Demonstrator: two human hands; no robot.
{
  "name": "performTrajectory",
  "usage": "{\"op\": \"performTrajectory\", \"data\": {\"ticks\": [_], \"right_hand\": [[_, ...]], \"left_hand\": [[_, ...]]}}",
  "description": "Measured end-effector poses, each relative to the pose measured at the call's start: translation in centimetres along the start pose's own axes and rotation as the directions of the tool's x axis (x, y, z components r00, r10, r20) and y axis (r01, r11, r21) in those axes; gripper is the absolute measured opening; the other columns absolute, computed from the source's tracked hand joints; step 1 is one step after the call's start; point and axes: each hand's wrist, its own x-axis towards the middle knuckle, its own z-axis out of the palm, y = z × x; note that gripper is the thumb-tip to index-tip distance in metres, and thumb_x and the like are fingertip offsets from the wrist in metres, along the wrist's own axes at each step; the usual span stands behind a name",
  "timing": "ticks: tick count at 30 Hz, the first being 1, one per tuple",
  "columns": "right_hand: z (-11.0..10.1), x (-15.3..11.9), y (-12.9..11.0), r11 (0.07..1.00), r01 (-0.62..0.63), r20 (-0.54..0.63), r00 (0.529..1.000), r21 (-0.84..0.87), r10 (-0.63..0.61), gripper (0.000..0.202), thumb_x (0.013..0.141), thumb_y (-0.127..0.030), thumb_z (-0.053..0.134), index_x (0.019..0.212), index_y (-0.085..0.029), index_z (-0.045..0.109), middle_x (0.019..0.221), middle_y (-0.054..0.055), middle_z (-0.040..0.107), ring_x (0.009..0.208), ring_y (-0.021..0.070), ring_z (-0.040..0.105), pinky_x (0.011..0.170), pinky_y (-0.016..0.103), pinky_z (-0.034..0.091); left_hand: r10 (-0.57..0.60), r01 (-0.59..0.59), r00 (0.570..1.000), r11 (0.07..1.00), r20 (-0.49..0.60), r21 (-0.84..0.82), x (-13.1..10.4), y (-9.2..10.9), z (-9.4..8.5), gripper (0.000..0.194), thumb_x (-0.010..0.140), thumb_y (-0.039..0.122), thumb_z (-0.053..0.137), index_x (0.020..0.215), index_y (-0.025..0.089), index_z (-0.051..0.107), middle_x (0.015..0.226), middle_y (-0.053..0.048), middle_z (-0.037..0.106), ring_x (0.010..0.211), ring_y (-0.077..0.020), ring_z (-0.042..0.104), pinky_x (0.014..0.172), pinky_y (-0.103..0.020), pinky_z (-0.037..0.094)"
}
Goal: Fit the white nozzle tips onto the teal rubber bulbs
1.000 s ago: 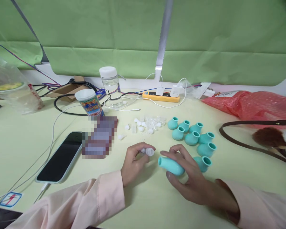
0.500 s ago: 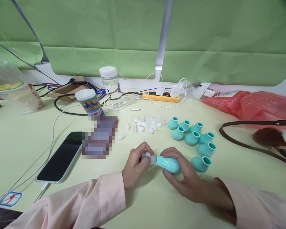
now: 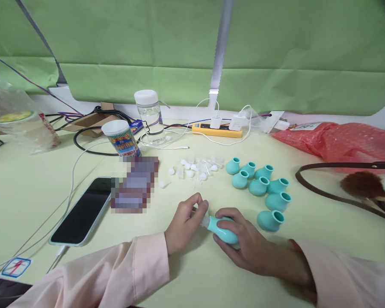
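Observation:
My right hand is wrapped round a glossy teal bulb, which lies tilted with its neck toward the left. My left hand pinches a clear plastic piece joined to the neck of that bulb; the fingers hide part of it. Right of my right hand, several teal bulbs with open mouths stand on the table. Small white and clear plastic parts are scattered beyond my hands.
A phone with a cable lies at left, beside a blurred-out item. Farther back are a printed tub, a water bottle and a yellow power strip. A red bag and brown strap lie at right.
The held bulb has tilted and shifted slightly left and down. My right fingers have moved further over it, and my left thumb and forefinger have shifted on the clear piece.

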Motion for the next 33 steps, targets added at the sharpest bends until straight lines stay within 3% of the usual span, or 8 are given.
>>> {"op": "performTrajectory", "data": {"ticks": [3, 5, 9, 12, 16, 20, 24, 33], "right_hand": [[-0.1, 0.0, 0.0, 0.984, 0.075, 0.023, 0.997, -0.162, -0.072, 0.032, 0.078, -0.009, 0.043, 0.107, -0.016, 0.032, 0.099, 0.013, 0.042, 0.084, 0.0209, 0.05, 0.05, 0.028, 0.048], [-0.1, 0.1, 0.0, 0.983, 0.089, 0.033, 0.996, -0.162, -0.085, 0.032, 0.078, -0.009, 0.043, 0.107, -0.015, 0.033, 0.098, 0.013, 0.043, 0.084, 0.0211, 0.05, 0.051, 0.027, 0.047], [-0.3, 0.7, -0.3, 0.989, -0.047, 0.02, 0.999, 0.137, 0.044, 0.031, 0.076, -0.009, 0.044, 0.104, -0.016, 0.033, 0.093, 0.009, 0.044, 0.085, 0.0178, 0.048, 0.066, 0.03, 0.047], [-0.5, 1.2, -0.9, 0.91, -0.229, 0.054, 0.973, 0.345, 0.224, 0.032, 0.073, -0.009, 0.046, 0.1, -0.02, 0.033, 0.089, 0.004, 0.044, 0.079, 0.0146, 0.048, 0.068, 0.028, 0.045], [-0.8, 1.5, -1.5, 0.731, -0.489, 0.203, 0.87, 0.476, 0.45, 0.031, 0.071, -0.01, 0.047, 0.097, -0.023, 0.034, 0.086, 0.001, 0.044, 0.068, 0.0112, 0.046, 0.059, 0.024, 0.044], [-1.1, 1.7, -1.6, 0.499, -0.613, 0.354, 0.777, 0.612, 0.52, 0.035, 0.073, -0.013, 0.049, 0.101, -0.025, 0.033, 0.095, 0.001, 0.043, 0.065, 0.0078, 0.047, 0.053, 0.02, 0.044], [-1.5, 2.2, -1.3, 0.199, -0.701, 0.584, 0.691, 0.685, 0.426, 0.029, 0.078, -0.024, 0.048, 0.102, -0.028, 0.032, 0.096, -0.001, 0.042, 0.04, -0.002, 0.032, 0.031, 0.013, 0.031], [-2.0, 2.9, -1.1, -0.152, -0.743, 0.743, 0.586, 0.652, 0.324, 0.033, 0.077, -0.039, 0.053, 0.101, -0.023, 0.036, 0.062, -0.007, 0.037, 0.041, 0.002, 0.032, 0.027, 0.009, 0.031]], "left_hand": [[0.013, -0.012, 1.0, 0.998, -0.014, 0.06, 0.0, -0.1, 0.2, 0.03, 0.083, 0.038, 0.036, 0.061, 0.018, 0.03, 0.049, 0.007, 0.024, 0.046, -0.0072, 0.024, 0.045, -0.019, 0.023], [0.019, -0.017, 1.0, 0.997, -0.017, 0.078, -0.1, -0.1, 0.3, 0.029, 0.083, 0.037, 0.036, 0.061, 0.018, 0.031, 0.049, 0.007, 0.025, 0.047, -0.0073, 0.025, 0.046, -0.019, 0.024], [0.07, -0.066, 0.997, 0.993, -0.035, 0.101, -0.4, -0.1, 0.4, 0.028, 0.084, 0.036, 0.034, 0.062, 0.019, 0.03, 0.047, 0.008, 0.026, 0.045, -0.0074, 0.025, 0.044, -0.02, 0.023], [0.132, -0.127, 0.991, 0.984, -0.035, 0.125, -0.6, -0.1, 0.4, 0.028, 0.084, 0.035, 0.033, 0.061, 0.019, 0.03, 0.046, 0.008, 0.024, 0.044, -0.0072, 0.023, 0.043, -0.02, 0.022], [0.184, -0.18, 0.983, 0.974, -0.017, 0.14, -0.8, 0.1, 0.3, 0.027, 0.085, 0.032, 0.033, 0.062, 0.019, 0.03, 0.046, 0.008, 0.027, 0.043, -0.0069, 0.025, 0.043, -0.02, 0.022], [0.216, -0.211, 0.976, 0.96, -0.007, 0.184, -0.9, 0.1, 0.2, 0.026, 0.085, 0.03, 0.033, 0.062, 0.019, 0.03, 0.046, 0.008, 0.028, 0.042, -0.0066, 0.025, 0.043, -0.02, 0.023], [0.283, -0.278, 0.959, 0.931, 0.017, 0.237, -1.1, 0.1, 0.2, 0.024, 0.084, 0.024, 0.034, 0.061, 0.019, 0.029, 0.046, 0.008, 0.031, 0.041, -0.0061, 0.026, 0.042, -0.019, 0.022], [0.449, -0.434, 0.892, 0.817, 0.051, 0.379, -1.6, 0.3, 0.2, 0.021, 0.083, 0.017, 0.034, 0.063, 0.02, 0.028, 0.046, 0.008, 0.022, 0.039, -0.0058, 0.02, 0.039, -0.02, 0.019]]}}
